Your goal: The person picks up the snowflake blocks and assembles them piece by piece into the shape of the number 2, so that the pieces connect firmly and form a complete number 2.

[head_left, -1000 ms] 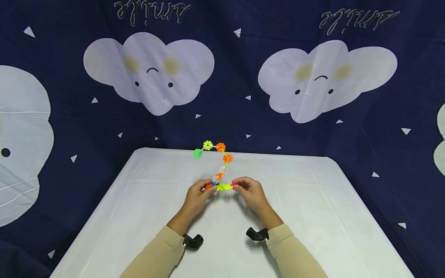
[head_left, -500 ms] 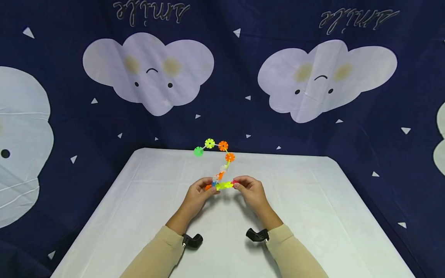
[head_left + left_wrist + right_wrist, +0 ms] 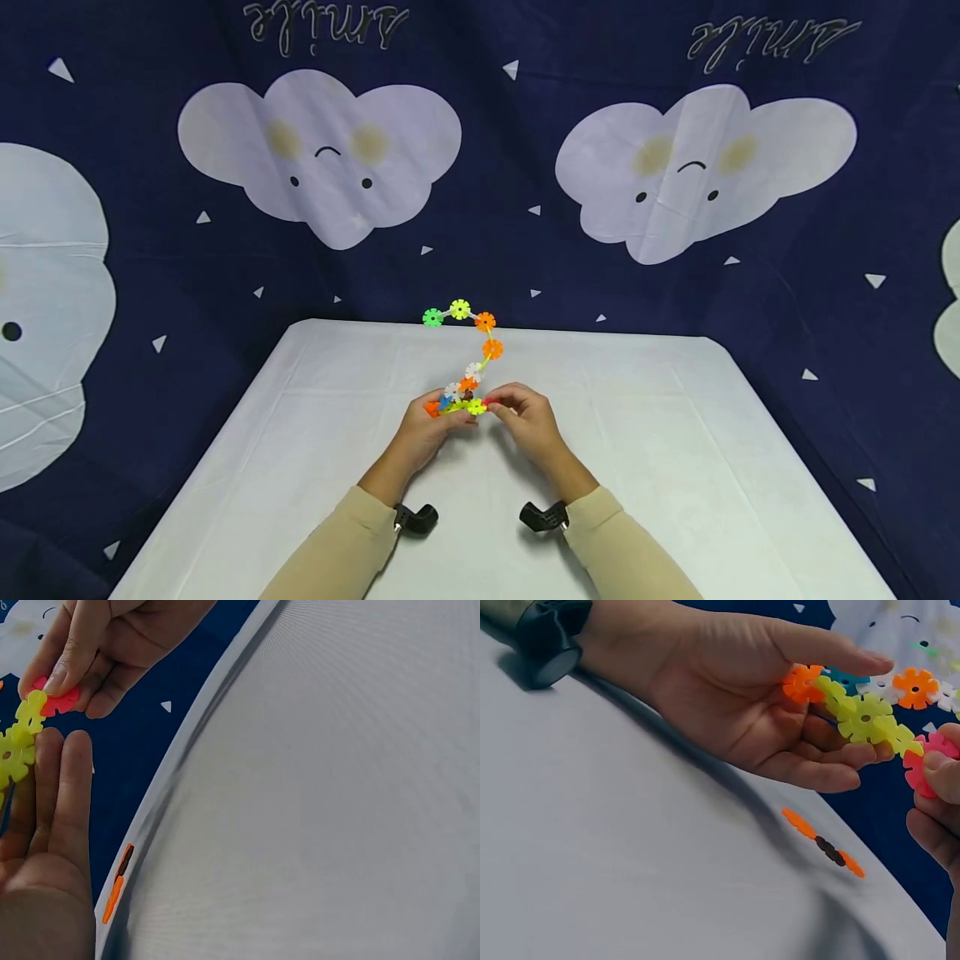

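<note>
A chain of interlocking snowflake discs [image 3: 492, 349] rises and curves left over the table's far edge, ending in a green disc [image 3: 432, 317]. My left hand [image 3: 422, 429] holds its lower end, thumb above and fingers beneath, around orange, blue and yellow discs. In the right wrist view, yellow discs [image 3: 865, 718] extend from that hand toward pink discs [image 3: 915, 774]. My right hand [image 3: 532, 421] pinches the pink, thumb against fingers, right at the last yellow disc. The pink is partly hidden by the fingertips.
A short orange and black row of discs [image 3: 829, 849] shows below the left hand in the right wrist view. The white-covered table [image 3: 637, 433] spreads under both arms. A dark blue cloth [image 3: 510, 167] with clouds hangs behind. Both wrists wear black devices [image 3: 416, 520].
My right hand has shifted left, closer to the left hand, with the pink. The chain's lower part has turned and moved left, and its green end has risen slightly.
</note>
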`<state>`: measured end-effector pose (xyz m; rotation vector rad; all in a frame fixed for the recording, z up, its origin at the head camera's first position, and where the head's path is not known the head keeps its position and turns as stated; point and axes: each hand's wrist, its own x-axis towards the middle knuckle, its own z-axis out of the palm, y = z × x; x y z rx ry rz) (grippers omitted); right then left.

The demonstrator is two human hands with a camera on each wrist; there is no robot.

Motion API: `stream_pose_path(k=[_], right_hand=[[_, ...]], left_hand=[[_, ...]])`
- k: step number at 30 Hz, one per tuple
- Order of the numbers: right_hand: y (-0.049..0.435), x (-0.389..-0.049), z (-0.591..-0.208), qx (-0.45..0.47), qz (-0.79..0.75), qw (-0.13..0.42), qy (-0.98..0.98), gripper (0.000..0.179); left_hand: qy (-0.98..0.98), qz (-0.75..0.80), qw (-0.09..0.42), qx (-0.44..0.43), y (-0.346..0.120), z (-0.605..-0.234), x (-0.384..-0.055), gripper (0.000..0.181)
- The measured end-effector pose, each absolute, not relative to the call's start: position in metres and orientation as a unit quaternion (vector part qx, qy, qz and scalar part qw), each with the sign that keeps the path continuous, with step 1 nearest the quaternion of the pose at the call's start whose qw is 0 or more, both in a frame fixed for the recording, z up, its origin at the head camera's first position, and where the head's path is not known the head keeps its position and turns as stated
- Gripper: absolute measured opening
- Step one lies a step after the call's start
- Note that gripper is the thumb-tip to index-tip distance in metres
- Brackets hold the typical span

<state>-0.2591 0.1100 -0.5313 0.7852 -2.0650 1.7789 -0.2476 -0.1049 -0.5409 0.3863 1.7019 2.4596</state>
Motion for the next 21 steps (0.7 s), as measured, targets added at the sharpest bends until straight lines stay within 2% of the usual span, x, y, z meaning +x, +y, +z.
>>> stream_pose_path(k=[7, 10, 14, 21], right_hand=[[0.102, -0.249, -0.518, 0.31, 0.588, 0.184, -0.724, 0.017], [0.102, -0.243, -0.508, 0.298, 0.594, 0.166, -0.728, 0.023], [0.109, -0.256, -0.518, 0.279, 0.613, 0.139, -0.726, 0.033], [0.114, -0.279, -0.533, 0.235, 0.524, 0.122, -0.809, 0.032]], left_hand=[[0.544, 0.832, 0.037, 0.107, -0.104, -0.542, -0.25, 0.043], [0.538, 0.837, 0.018, 0.103, -0.104, -0.541, -0.25, 0.04], [0.528, 0.845, -0.017, 0.088, -0.106, -0.539, -0.252, 0.025], [0.512, 0.854, -0.068, 0.063, -0.111, -0.54, -0.256, 0.016]])
